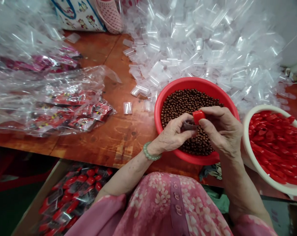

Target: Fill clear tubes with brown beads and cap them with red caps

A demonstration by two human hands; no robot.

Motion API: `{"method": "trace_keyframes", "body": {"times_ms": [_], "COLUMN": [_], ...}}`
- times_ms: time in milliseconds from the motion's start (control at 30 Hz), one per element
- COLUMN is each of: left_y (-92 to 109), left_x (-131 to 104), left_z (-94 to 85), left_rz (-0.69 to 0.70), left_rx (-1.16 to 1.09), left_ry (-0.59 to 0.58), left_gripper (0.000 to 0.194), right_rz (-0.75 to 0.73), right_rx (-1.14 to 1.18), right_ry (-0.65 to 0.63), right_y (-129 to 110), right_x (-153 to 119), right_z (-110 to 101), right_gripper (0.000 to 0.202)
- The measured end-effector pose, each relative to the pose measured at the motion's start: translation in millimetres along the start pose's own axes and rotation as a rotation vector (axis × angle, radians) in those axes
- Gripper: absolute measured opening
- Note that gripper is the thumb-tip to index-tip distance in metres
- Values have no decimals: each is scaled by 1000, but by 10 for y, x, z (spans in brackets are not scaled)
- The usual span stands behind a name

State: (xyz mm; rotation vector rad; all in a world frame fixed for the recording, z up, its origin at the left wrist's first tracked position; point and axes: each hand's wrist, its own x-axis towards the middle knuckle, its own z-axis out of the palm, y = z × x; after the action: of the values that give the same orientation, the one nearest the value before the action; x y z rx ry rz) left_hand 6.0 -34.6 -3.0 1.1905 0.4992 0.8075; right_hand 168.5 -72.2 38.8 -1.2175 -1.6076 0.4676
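Observation:
Over a red basin (160, 123) of small brown beads (187, 101), both hands meet. My left hand (179, 131), with a green bead bracelet (151, 152) at its wrist, is closed on a dark scoop-like piece (189, 126), partly hidden by the fingers. Between the thumb and fingers of my right hand (221, 129) is a small red cap-like piece (199, 116), held right beside the dark piece. Whether the two pieces touch is unclear.
Clear plastic cases (178, 42) are heaped behind the basin. A white tub (247, 144) of red pieces stands at right. Bagged red packets (72, 111) lie at left, near a single clear case (127, 108). Below the table edge is a box (35, 203) of filled cases.

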Motion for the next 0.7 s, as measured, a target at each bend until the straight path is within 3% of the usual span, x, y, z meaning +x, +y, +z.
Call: {"method": "trace_keyframes", "body": {"times_ms": [133, 267, 467, 700], "left_y": [12, 41, 77, 87], "left_x": [-6, -7, 6, 20], "left_z": [-16, -39, -63, -75], "left_rz": [-27, -36, -65, -87], "left_rx": [-1, 82, 217, 322], "left_ry": [-29, -39, -78, -97], "left_gripper": [19, 18, 19, 20], "right_rz": [-162, -207, -183, -111], "right_rx": [-88, -173, -245, -193], "right_ry": [-94, -177, -275, -300], "right_y": [23, 7, -55, 16], "right_x": [27, 57, 93, 84], "right_z": [-15, -102, -173, -155], "right_gripper": [34, 34, 25, 23]}}
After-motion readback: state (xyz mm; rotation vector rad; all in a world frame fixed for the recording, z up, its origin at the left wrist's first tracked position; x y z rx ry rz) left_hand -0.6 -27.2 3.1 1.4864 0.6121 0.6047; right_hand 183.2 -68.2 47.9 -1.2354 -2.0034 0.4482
